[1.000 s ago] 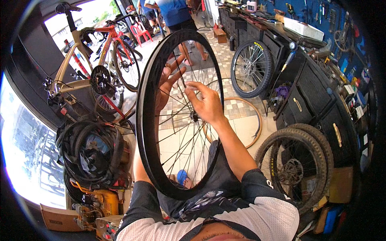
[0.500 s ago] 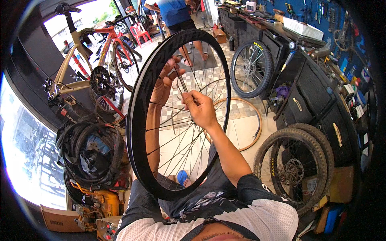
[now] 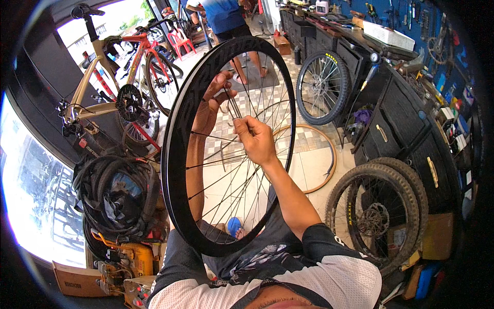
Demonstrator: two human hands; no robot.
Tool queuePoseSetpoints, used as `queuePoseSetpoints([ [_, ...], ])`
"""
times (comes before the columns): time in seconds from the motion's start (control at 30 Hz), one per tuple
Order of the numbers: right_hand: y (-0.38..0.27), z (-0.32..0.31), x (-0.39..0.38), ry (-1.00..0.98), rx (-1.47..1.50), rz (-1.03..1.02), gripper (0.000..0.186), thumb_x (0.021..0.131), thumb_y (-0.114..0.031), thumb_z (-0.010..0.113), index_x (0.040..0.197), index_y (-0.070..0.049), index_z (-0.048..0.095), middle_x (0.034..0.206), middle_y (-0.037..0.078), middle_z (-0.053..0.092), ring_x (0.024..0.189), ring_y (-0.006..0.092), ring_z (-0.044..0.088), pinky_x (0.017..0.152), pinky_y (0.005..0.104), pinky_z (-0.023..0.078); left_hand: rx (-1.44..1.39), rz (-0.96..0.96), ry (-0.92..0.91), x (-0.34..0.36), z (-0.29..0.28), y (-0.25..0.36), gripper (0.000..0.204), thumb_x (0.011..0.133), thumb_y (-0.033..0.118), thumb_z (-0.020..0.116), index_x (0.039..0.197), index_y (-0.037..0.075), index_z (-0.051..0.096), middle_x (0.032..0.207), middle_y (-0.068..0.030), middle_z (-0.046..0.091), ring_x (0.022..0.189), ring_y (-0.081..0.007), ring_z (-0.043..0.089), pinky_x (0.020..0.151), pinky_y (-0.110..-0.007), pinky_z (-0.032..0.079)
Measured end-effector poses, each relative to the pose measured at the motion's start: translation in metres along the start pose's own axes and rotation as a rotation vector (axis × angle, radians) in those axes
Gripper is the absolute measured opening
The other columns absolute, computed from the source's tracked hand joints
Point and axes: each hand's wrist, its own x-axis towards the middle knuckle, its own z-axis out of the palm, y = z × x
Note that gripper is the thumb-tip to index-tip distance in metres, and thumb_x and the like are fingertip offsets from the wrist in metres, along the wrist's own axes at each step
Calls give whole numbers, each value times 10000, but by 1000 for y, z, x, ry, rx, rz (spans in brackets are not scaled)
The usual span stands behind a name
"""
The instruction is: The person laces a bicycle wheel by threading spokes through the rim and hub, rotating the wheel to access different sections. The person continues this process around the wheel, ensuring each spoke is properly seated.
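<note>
A black deep-rimmed bicycle wheel (image 3: 177,157), with no tyre on it, stands upright in front of me. My left hand (image 3: 213,92) is behind it, seen through the upper spokes near the left of the rim, its fingers curled at something I cannot make out. My right hand (image 3: 254,139) is closed in a pinch on a thin rod (image 3: 231,105) among the spokes, just below my left fingers; whether that rod is a spoke or a loose piece, I cannot tell.
Bikes (image 3: 82,92) stand at upper left, above coiled tyres (image 3: 98,180) and a yellow machine (image 3: 139,257). A person (image 3: 224,23) stands beyond my wheel. At right are a tool bench (image 3: 339,33), black drawers (image 3: 401,144) and leaning wheels (image 3: 411,190). A tan-walled tyre (image 3: 332,165) lies on the floor.
Since a second ago the wheel has shifted a little left and turned, baring more of my left forearm. My right hand has moved slightly down. Little differs over the last half second.
</note>
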Motion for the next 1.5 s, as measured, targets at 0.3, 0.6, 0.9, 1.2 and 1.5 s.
queuePoseSetpoints([
  [0.3,11,2,0,69,44,-31,374,1093,-352,648,907,-29,682,769,-22,648,691,46,542,624,225,436,21,-130,-54,-1,10,11,451,1038,415,679,1328,70,655,1311,-83,669,1025,-166,671,956,-388,556],
  [0.6,5,8,-2,46,39,-58,367,1097,-331,643,907,-19,682,764,-16,653,671,50,534,597,231,421,110,-28,47,2,-5,4,436,997,346,752,1325,75,655,1272,-78,693,1060,-183,672,952,-407,564],
  [0.9,6,10,-4,156,-54,-93,364,1088,-322,655,918,-3,697,745,-24,622,665,35,510,588,231,406,-29,-76,-9,-1,3,9,420,975,341,776,1288,78,680,1314,-109,684,1077,-198,683,960,-409,572],
  [1.2,8,16,-2,227,85,-100,392,1064,-402,669,927,-35,680,621,26,572,588,81,496,533,308,397,19,-47,-81,3,-3,6,434,1018,388,711,1302,61,677,1314,-99,674,1044,-193,695,910,-401,587],
  [1.5,28,7,-6,299,-4,-226,445,1116,-371,578,819,-41,605,632,17,566,572,73,532,521,269,418,-204,12,-74,12,-13,-21,295,999,256,745,1249,101,714,1279,-78,711,1148,-194,668,986,-422,570],
])
